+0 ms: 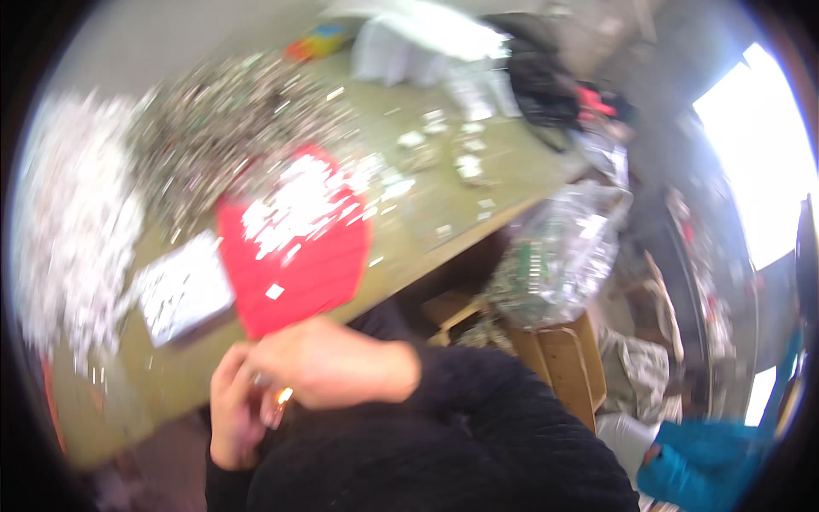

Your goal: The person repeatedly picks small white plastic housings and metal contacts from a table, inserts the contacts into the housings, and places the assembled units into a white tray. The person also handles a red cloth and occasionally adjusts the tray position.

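Close to my body, at the table's near edge, my two hands meet with bent fingers. My left hand [236, 414] is closed, its fingertips against those of my right hand [337, 363]. My right hand is closed too, its back turned up and hiding most of what lies between the fingers. A small shiny orange glint [283, 396] shows there; I cannot make out what it is. Just beyond my hands lies a red sheet or flat tray [299, 294] with many small white pieces [294, 205] on it. To its left is a white block-like box [185, 288].
A heap of small greyish pieces [230, 119] and a white heap [77, 222] cover the table's [392, 247] left side. White cloth [409, 43] and a black bundle [537, 77] are at the back. Right: a clear plastic bag [563, 252], a cardboard box [559, 363], a person's blue sleeve [704, 461].
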Demonstrator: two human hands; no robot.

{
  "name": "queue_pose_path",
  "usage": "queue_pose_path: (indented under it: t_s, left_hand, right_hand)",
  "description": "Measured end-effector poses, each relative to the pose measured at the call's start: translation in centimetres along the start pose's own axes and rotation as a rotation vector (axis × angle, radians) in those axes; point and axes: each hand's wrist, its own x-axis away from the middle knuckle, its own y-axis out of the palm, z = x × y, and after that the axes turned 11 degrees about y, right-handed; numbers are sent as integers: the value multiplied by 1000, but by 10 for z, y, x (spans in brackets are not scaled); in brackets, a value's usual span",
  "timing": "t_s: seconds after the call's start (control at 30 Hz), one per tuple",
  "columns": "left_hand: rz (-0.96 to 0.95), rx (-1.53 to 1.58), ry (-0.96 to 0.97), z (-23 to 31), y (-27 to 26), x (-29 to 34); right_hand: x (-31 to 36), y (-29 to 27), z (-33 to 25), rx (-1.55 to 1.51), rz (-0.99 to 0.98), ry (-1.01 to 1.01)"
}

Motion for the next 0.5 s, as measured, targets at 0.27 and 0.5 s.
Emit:
queue_pose_path:
  t_s: [0.27,0.5]
  left_hand:
    - [-28,171,-46,-21,-3,-5]
    - [-193,68,1,-20,-4,1]
  right_hand:
    - [19,8,1,-1,275,-2]
    - [28,6,0,-41,141,64]
